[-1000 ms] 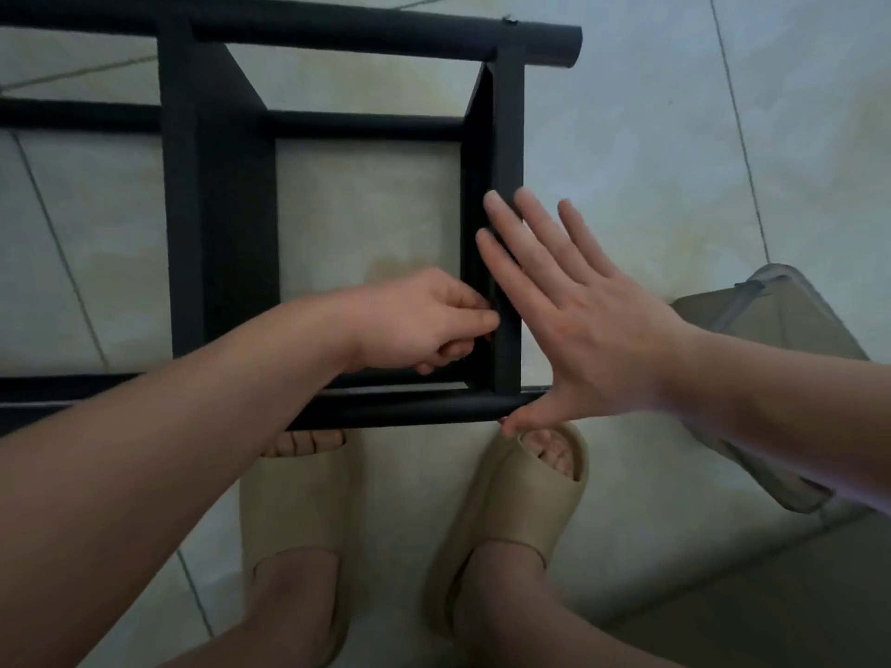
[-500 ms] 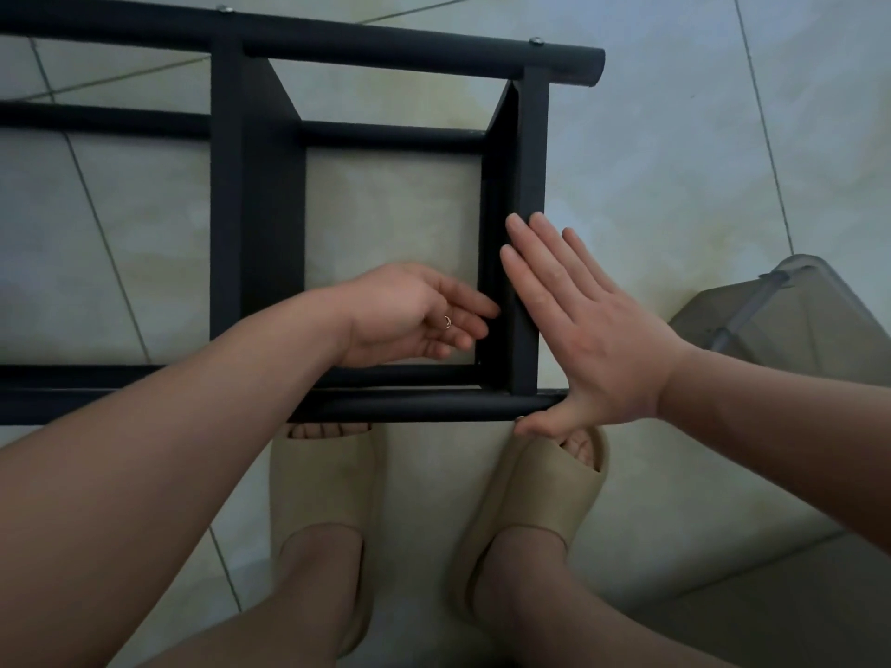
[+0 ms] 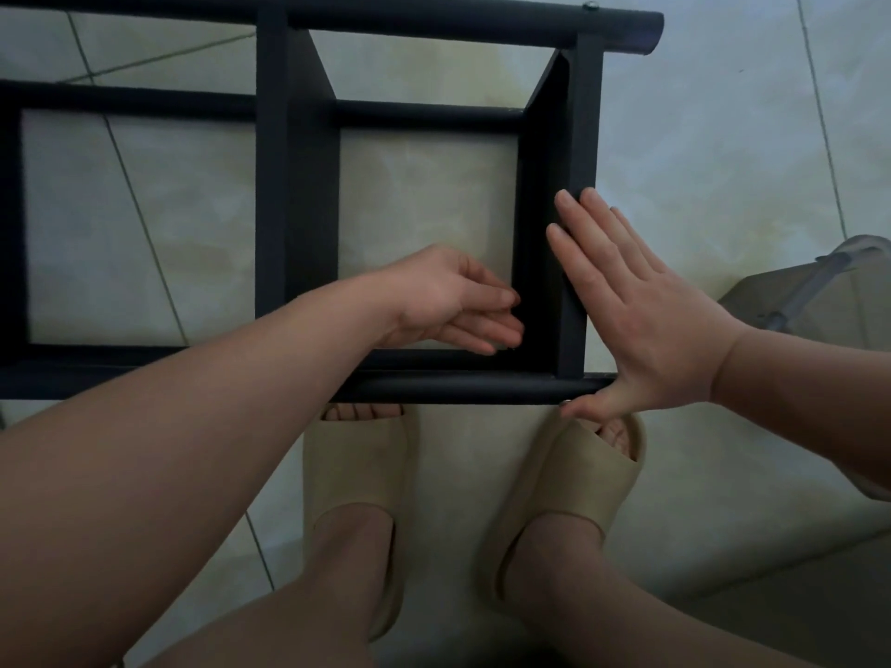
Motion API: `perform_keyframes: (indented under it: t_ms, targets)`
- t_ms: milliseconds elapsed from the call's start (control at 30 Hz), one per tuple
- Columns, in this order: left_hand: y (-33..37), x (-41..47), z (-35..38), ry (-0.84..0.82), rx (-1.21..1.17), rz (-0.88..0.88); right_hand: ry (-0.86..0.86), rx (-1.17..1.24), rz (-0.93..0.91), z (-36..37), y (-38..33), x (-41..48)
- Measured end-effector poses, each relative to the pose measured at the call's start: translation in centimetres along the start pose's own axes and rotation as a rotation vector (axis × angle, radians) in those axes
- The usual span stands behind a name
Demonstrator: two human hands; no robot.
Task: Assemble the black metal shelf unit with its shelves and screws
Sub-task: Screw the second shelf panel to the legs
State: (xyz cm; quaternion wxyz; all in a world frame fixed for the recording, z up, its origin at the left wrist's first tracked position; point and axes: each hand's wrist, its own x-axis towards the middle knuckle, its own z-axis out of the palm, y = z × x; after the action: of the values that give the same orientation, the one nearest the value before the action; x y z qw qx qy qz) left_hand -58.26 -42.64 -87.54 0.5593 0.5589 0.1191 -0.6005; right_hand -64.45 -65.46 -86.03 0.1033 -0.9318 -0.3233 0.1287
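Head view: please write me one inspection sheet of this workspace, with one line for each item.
Surface: pale tiled floor, dim light.
Job's things: black shelf frame lying on the floor; one screw in the far rail.
Clutter: grey container at right.
Hands: left hand relaxed inside the end bay, fingers near the end panel; right hand flat against that panel's outer face.
Cables: nothing seen.
Surroundings: the person's feet in beige slippers.

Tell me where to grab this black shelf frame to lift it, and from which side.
Grip the near round rail, probably from above on the person's side: it is a slim bar that fingers can wrap, and it lies nearest and uppermost. The flat end panel gives only a thin edge.
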Motion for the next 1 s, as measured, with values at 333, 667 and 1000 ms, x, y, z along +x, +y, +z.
perform_keyframes:
  t_ms: [333,667,1000]
  targets:
    - [-0.4,1.3,1.0,-0.004,0.180,0.004,0.013,0.021,-0.007,0.1,0.1,0.0]
    - [1.5,2.8,2.1,-0.204,0.498,-0.106,0.024,0.041,-0.016,0.3,0.2,0.0]
    - [2.1,3.4,2.1,-0.279,0.498,-0.236,0.024,0.042,-0.017,0.3,0.2,-0.1]
